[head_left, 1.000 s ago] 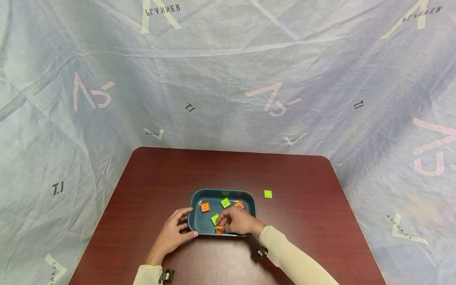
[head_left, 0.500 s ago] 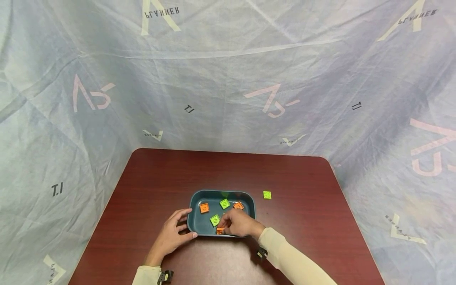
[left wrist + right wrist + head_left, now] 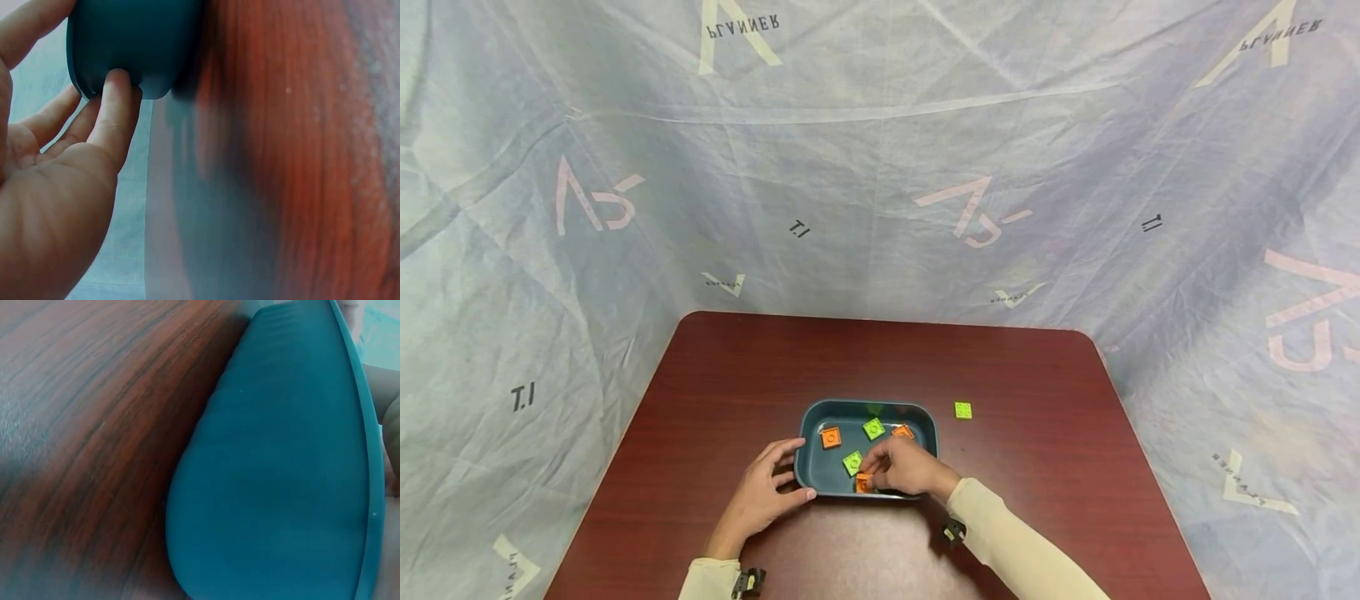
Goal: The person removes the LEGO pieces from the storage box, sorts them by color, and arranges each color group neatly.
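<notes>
Two hands work at a dark teal tray [image 3: 827, 479] on the table. At its left end my left hand [image 3: 758, 496] holds the tray, with the fingers on the left rim and the thumb [image 3: 115, 103] on the near outer wall. Inside, my right hand [image 3: 904, 468] pinches an orange toy brick [image 3: 864, 483] close to the near wall. A green brick [image 3: 852, 463] lies just left of these fingers. Farther back are another green brick [image 3: 873, 428] and an orange brick [image 3: 902, 431], partly hidden by the right hand. One more orange brick [image 3: 831, 437] lies at the left.
On the table [image 3: 737, 367], right of the tray, lies a single green brick [image 3: 963, 410]. Pale printed cloth [image 3: 865, 183] hangs behind the table and along both sides. The tray's outer wall [image 3: 269, 469] fills much of the right wrist view.
The orange brick in my right fingers has tilted slightly, and those fingers have shifted a little. My left hand stays at the tray's left end.
</notes>
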Motion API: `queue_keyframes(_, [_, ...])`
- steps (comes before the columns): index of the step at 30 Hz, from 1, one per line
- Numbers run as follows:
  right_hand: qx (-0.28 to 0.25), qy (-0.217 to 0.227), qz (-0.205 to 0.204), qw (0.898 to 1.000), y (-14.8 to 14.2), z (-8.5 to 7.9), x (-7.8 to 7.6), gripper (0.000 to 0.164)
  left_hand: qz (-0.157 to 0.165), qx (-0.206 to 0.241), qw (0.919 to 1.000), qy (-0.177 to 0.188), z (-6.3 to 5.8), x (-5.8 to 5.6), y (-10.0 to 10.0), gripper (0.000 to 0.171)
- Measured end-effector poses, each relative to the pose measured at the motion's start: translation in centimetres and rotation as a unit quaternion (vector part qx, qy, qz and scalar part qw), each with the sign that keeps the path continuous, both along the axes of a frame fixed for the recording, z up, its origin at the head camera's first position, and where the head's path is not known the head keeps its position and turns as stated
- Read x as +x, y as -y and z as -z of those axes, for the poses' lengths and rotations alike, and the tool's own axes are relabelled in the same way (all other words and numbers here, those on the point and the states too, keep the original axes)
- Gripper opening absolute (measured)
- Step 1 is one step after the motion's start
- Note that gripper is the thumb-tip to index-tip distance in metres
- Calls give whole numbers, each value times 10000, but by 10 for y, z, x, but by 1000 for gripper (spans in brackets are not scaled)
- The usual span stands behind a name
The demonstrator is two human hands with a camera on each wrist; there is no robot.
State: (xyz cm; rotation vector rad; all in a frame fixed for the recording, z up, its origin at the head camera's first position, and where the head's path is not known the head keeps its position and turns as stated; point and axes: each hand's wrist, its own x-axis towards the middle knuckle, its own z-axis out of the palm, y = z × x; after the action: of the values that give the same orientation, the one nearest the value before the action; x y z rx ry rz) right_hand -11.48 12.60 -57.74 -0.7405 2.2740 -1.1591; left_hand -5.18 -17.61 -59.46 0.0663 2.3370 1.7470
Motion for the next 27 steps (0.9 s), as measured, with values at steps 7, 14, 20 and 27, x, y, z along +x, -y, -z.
queue_keyframes(7, [-277, 244, 215, 9991, -4, -3, -2, 19, -5, 50, 10000, -40, 0, -1, -1, 86])
queue_keyframes(14, [-398, 238, 418, 9980, -6, -6, -3, 27, -32, 25, 10000, -88, 0, 0, -1, 86])
queue_keyframes(20, [-381, 136, 597, 9974, -10, -8, -4, 30, -34, 43, 10000, -5, -1, 0, -1, 86])
queue_keyframes(27, [-401, -136, 816, 9958, -16, -10, -4, 18, -3, 81, 10000, 9, -1, -1, 0, 86])
